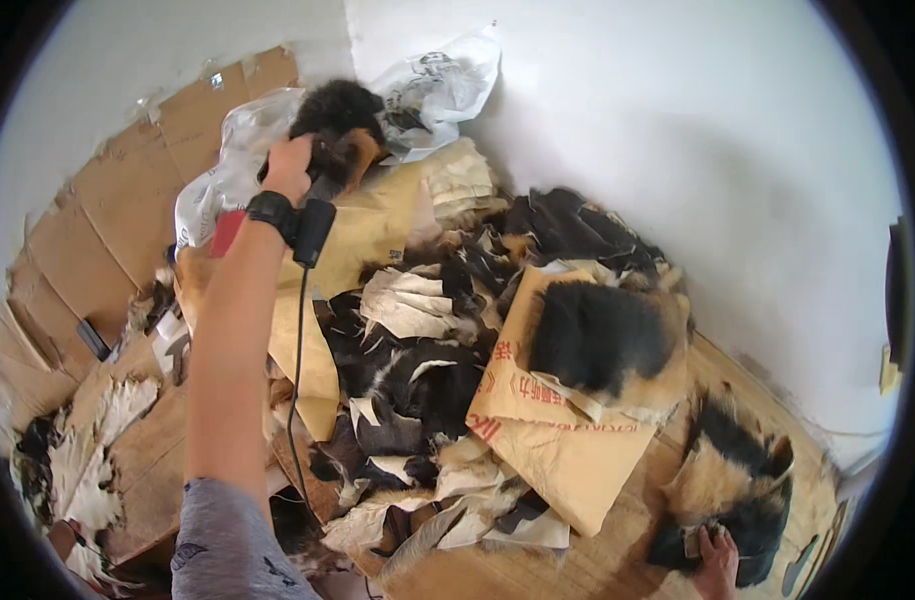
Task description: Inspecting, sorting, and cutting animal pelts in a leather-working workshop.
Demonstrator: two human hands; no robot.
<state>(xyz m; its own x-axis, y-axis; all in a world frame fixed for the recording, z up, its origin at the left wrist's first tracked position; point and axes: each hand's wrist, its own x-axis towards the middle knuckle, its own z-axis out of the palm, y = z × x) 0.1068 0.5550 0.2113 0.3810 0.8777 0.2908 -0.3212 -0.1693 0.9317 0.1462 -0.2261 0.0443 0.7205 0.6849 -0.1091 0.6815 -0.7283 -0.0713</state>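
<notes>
My left arm stretches up to the far left, where my left hand (289,168) is closed on a dark fur piece (339,112) with an orange-brown side. A black strap and a small black device (314,233) with a cable sit on that wrist. At the lower right, my right hand (717,560) has its fingers bent on the near edge of a black-and-tan fur piece (727,470), seemingly gripping it. Part of that hand is cut off by the frame's lower edge.
Mixed fur and hide scraps (407,370) are heaped in the middle. Another dark fur piece (602,335) lies on a brown paper bag (567,470) with red print. Clear plastic bags (442,90) stand in the corner by the white wall. Cardboard (117,210) lines the left wall.
</notes>
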